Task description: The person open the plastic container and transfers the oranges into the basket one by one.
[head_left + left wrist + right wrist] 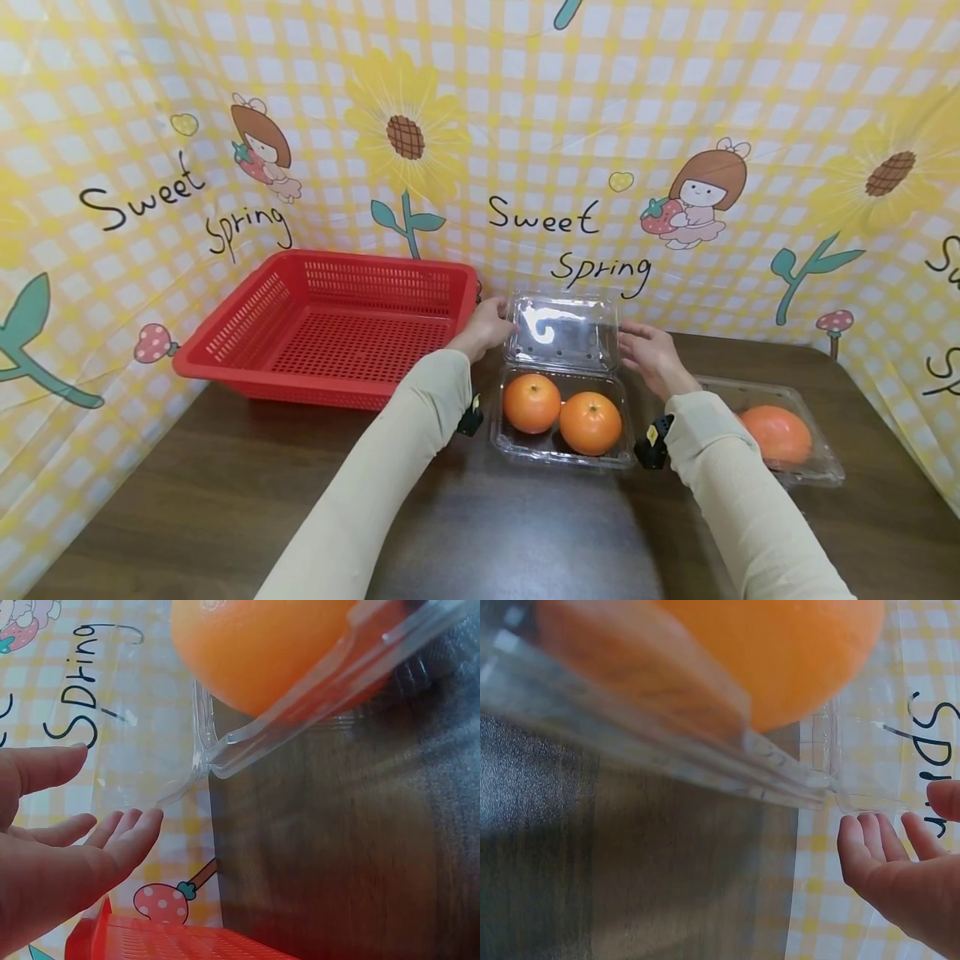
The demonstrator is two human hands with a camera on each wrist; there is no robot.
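Plastic lid (564,337), edges faint, stands between left hand (489,325) and right hand (654,358), each grip loosely unclenched.

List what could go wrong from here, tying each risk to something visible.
The lid might slip: the left hand and right hand are at its sides without a firm grip.
The oranges rise above the rim of the open box, so the lid could press on them if lowered.
The right sleeve overlaps the other box in the head view; the arm might knock it.
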